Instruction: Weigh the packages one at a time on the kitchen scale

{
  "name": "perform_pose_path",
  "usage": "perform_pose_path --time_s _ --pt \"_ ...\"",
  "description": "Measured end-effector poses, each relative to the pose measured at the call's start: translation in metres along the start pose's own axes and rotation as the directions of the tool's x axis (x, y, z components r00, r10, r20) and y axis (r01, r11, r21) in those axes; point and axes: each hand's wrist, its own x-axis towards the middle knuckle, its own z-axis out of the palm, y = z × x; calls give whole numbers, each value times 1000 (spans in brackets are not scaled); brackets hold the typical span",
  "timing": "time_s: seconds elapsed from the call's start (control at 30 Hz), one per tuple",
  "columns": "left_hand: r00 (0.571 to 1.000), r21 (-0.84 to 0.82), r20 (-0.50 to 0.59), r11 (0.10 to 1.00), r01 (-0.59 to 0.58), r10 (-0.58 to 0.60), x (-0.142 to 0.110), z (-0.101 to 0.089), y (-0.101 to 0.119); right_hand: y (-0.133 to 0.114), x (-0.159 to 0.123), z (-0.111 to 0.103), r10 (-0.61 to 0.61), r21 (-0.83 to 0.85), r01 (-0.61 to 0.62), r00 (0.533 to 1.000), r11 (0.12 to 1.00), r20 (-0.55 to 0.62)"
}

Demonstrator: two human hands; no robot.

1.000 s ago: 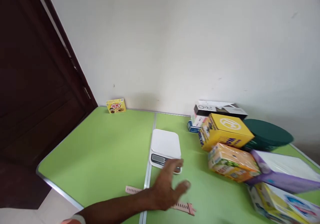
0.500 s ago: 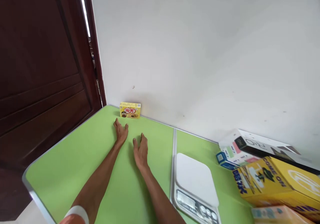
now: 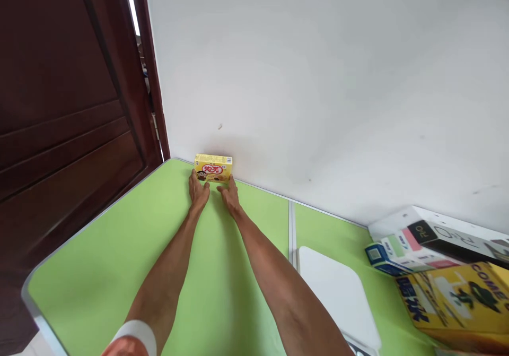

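A small yellow snack box [image 3: 213,169] with a red-edged oval and a cartoon figure stands upright at the back of the green table, near the wall. My left hand [image 3: 198,190] has its fingers against the box's left end, thumb apart and below the front face. On the other side, my right hand [image 3: 229,193] puts its fingers at the lower right corner, its thumb pointing inward. The box sits between both hands. How firmly the fingers press is hard to see.
A white kitchen scale [image 3: 338,292] lies right of the table's seam [image 3: 292,228], partly behind my right arm. Farther right are a blue-and-white carton [image 3: 392,255], a black-and-white box [image 3: 457,239] and a yellow carton [image 3: 453,303]. A white wall and a dark door [image 3: 59,106] bound the table.
Both hands have reached forward from in front of the snack box to its two ends. The view has shifted, so the scale and cartons appear farther right and lower.
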Motion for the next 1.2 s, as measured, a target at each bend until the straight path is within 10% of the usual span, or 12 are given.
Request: perform_pose_path --time_s 0.27,0.77,1.2 --pt "1000 -64 2 998 27 -27 -31 -28 5 -15 -43 -12 125 58 -123 992 991 -29" --pt "993 -97 121 995 -1 13 -185 -111 37 -74 -215 -71 203 160 -200 979 967 -4" --pt "828 -341 441 918 -201 345 -306 -28 119 -71 -315 -255 68 -52 -100 898 994 -435"
